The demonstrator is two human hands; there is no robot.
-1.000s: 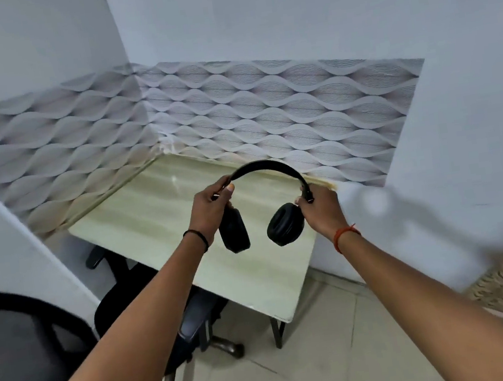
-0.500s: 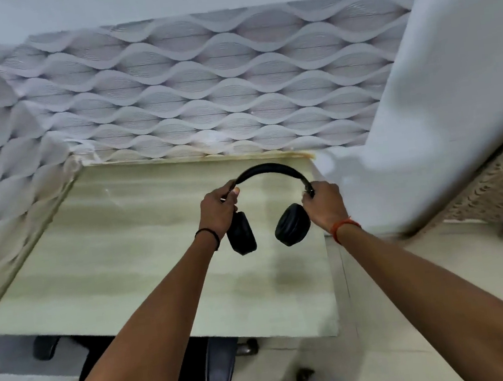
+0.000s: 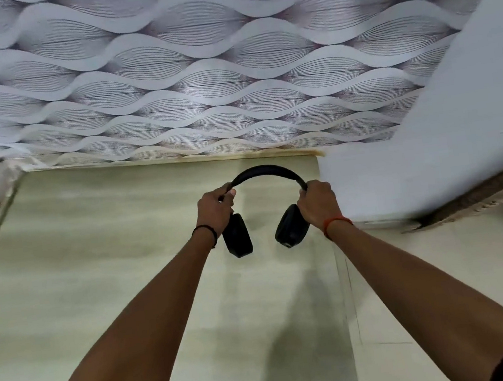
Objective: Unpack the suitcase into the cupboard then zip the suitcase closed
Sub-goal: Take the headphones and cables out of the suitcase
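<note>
Head view had your left hand (image 3: 214, 209) and right hand (image 3: 317, 202) each gripping the black padded over-ear headphones (image 3: 265, 172) above the pale wood-grain desk (image 3: 95, 275). Pulling them apart could have overstretched the band, and no cupboard showed.

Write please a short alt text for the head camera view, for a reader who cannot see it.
Two bare hands hold black headphones in the air above a pale green table, the left hand and right hand each gripping one end of the headband. Behind the table is a wall with wavy patterned wallpaper.
</note>
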